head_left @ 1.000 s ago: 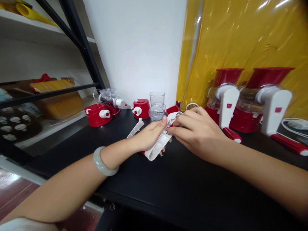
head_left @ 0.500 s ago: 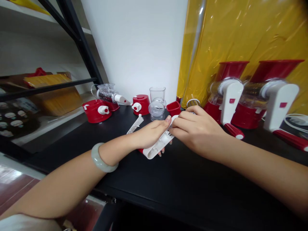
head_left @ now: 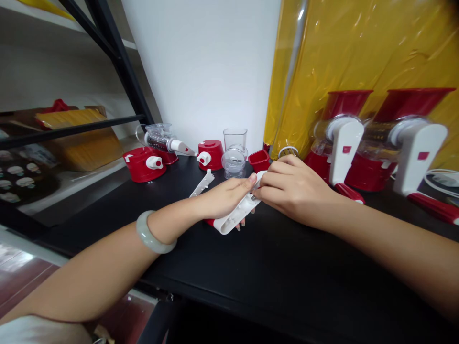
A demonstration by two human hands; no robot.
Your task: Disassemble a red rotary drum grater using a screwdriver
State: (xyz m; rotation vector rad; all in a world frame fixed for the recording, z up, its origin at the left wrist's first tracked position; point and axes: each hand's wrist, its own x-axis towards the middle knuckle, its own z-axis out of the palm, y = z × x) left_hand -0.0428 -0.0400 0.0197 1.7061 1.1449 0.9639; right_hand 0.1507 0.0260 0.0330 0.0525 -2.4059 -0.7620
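My left hand [head_left: 231, 193] is closed around a white plastic crank handle [head_left: 234, 217], thumb along its upper side and fingertips showing underneath. The handle's hollow inner face with small ribs is turned up, and a bit of red shows near its lower end. My right hand [head_left: 292, 191] has its fingers curled and pressed together over the handle's far end. Whether a small part sits between those fingertips is hidden. Behind my left wrist lies a white ribbed cover strip [head_left: 202, 183], partly hidden by the wrist.
Behind my hands stand red grater bases [head_left: 210, 154], a clear plastic hopper [head_left: 234, 153], a red pusher cup [head_left: 258, 160] and a metal grater drum [head_left: 288, 152]. Two assembled rotary graters [head_left: 346, 143] are at the right. A black shelf frame [head_left: 122, 81] rises on the left of the black table [head_left: 287, 277].
Almost nothing differs. My right hand has shifted very slightly at the handle's far end, while my left hand keeps the same hold.
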